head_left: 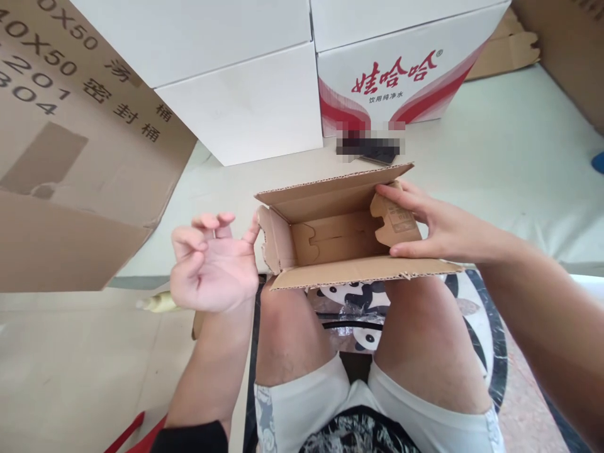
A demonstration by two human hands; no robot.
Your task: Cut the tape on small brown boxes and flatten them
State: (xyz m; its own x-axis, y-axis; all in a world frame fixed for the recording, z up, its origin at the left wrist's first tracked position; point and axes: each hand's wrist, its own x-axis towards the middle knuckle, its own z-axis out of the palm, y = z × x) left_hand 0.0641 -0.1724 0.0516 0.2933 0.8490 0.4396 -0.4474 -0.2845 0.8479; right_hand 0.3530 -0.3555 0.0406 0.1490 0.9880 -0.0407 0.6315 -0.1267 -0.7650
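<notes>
A small brown cardboard box lies with its opening facing up, its flaps spread and nothing visible inside. My right hand grips its right end, thumb and fingers around the end flap. At the box's left end is my left hand, palm up with fingers apart and slightly curled; one fingertip is at the left flap, and the hand holds nothing. Beneath the box are my knees.
White boxes, one with red print, stand behind on a pale surface. A dark, pixelated object lies before them. A large carton stands at left, with a yellowish item on the floor below.
</notes>
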